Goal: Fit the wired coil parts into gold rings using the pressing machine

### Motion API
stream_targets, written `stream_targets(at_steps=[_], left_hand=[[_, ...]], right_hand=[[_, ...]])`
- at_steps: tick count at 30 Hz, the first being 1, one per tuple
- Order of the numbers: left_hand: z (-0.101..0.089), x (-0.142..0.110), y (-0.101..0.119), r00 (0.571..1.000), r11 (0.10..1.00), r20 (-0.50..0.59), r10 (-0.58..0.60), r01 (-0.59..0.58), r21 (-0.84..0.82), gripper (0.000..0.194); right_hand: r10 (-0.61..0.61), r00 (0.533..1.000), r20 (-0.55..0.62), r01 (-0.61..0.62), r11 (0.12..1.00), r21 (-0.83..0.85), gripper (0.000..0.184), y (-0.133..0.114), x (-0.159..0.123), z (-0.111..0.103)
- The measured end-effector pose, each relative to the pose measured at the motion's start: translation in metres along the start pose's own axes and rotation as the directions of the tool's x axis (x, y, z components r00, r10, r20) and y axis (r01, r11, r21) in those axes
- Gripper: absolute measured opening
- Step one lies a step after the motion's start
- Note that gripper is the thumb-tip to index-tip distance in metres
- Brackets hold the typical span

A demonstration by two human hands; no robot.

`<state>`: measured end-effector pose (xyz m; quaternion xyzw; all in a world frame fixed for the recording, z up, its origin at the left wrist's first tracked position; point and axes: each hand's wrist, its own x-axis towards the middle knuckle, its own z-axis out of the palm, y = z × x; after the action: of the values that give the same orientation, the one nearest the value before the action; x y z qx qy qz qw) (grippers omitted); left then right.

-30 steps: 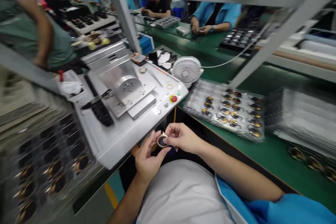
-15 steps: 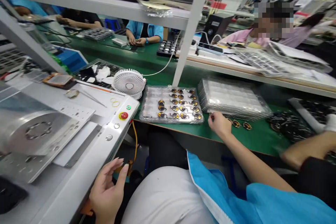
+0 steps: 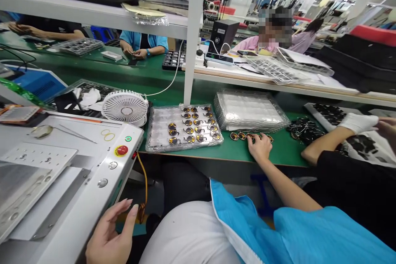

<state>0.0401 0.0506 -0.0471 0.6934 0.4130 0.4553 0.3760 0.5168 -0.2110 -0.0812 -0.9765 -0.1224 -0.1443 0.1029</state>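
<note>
I'm seeing my right hand [image 3: 260,147] resting over the green table's [image 3: 286,149] front edge, fingers apparently touching the row of round parts [image 3: 241,136]; whether it's pinching one, I cannot tell. The row is lying between that edge and the tray stack [image 3: 247,109]. My left hand [image 3: 113,233] is hanging beside the white machine's [image 3: 85,214] front edge, holding nothing, thumb and fingers spread.

Risks, my guess: a knuckle could be nudging a neighbouring part off the front edge, since the row is sitting close; fingertips could be bumping the stack behind. Bare room is running rightward along the front edge to the co-worker's forearm [image 3: 324,145]; the part-filled tray [image 3: 160,121] is limiting the left.
</note>
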Motion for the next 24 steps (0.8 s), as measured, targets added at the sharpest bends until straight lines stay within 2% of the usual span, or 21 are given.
stream_targets(at_steps=[5, 9, 11, 13, 16, 19, 21, 24], left_hand=[[0.004, 0.001, -0.003, 0.999, 1.000, 0.037, 0.023, -0.023, 0.009, 0.035], [0.005, 0.002, -0.005, 0.999, 1.000, 0.040, 0.006, -0.006, 0.010, 0.035], [0.005, 0.002, -0.006, 0.999, 1.000, 0.039, 0.000, -0.001, 0.014, 0.033], [0.006, 0.002, -0.007, 0.999, 1.000, 0.038, -0.002, 0.001, 0.026, 0.033], [0.011, 0.004, -0.006, 0.999, 0.999, 0.038, -0.004, 0.003, 0.033, 0.034], [0.014, 0.006, -0.004, 0.999, 1.000, 0.044, -0.013, 0.013, 0.014, 0.036], [0.012, 0.007, -0.002, 0.998, 0.999, 0.048, -0.043, 0.042, 0.017, 0.039], [0.005, 0.006, 0.001, 0.993, 0.992, 0.018, -0.117, 0.116, 0.046, 0.040]], right_hand=[[0.102, 0.991, 0.088, -0.104, 0.994, 0.022, 0.037, 0.045, 0.022, -0.007], [0.161, 0.981, 0.106, -0.163, 0.986, 0.018, 0.031, 0.081, 0.043, -0.032], [0.189, 0.979, 0.072, -0.190, 0.982, 0.008, 0.034, 0.087, 0.050, -0.042], [0.158, 0.987, 0.040, -0.159, 0.987, 0.014, 0.038, 0.077, 0.050, -0.044], [-0.071, 0.995, 0.068, 0.065, 0.995, 0.082, 0.037, 0.036, 0.032, -0.030], [-0.332, 0.934, 0.131, 0.309, 0.936, 0.169, 0.032, -0.010, 0.007, -0.007], [-0.377, 0.915, 0.142, 0.351, 0.919, 0.181, 0.032, -0.025, -0.002, 0.005], [-0.331, 0.934, 0.134, 0.309, 0.937, 0.163, 0.031, -0.015, -0.003, 0.010]])
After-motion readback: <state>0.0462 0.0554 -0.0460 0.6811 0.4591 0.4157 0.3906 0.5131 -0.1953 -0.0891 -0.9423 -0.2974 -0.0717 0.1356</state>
